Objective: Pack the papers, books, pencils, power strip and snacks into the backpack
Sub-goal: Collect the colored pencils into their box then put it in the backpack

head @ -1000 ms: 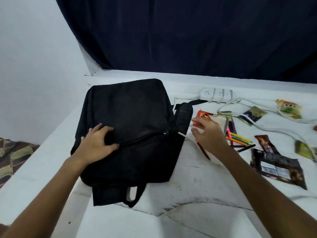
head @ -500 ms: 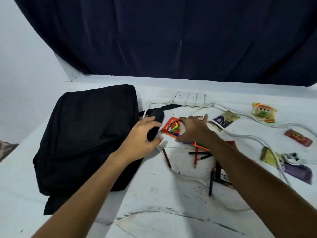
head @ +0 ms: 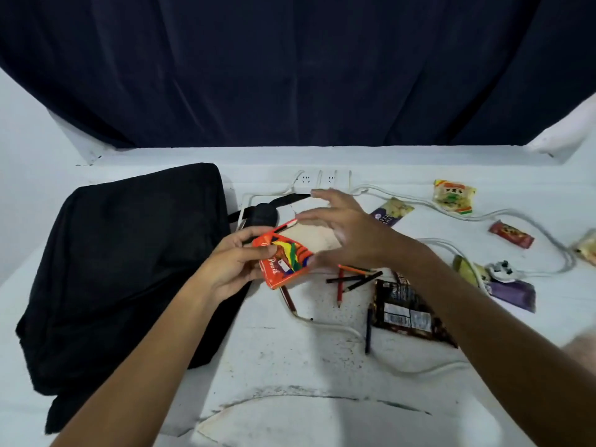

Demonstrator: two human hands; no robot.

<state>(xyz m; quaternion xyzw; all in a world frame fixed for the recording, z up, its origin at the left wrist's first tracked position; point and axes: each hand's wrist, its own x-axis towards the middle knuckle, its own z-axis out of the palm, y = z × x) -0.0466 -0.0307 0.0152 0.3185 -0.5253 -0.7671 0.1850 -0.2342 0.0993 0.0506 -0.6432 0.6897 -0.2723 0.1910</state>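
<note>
black backpack [head: 122, 272] lies flat at the left of the white table [head: 290, 375], looks zipped as far as i can tell; nothing seems packed yet. one strap [head: 267, 208] trails off its right edge.

left hand [head: 232, 269] curls round the orange pencil box [head: 285, 261], thumb across the printed face, box lifted off the table and tilted, open end up and away — likely held that way so the loose pencils can be slid back in. right hand [head: 348, 233] hovers just beyond the box, fingers spread and straight, gripping nothing; blurred, so probably in motion.

loose pencils [head: 353, 279] scattered just right of the box: i count about six, some crossing, one partly under the box.

white power strip [head: 322, 180] sits at the back edge, its cable [head: 516, 221] looping across the right half and back under the arms; one plug [head: 500, 269] lies near the right.

snacks: one big dark packet [head: 406, 314] beside the right forearm, then about six small packets [head: 454, 195] spread to the right. no books seen; whether the pale sheet behind the box is paper, cannot tell.
</note>
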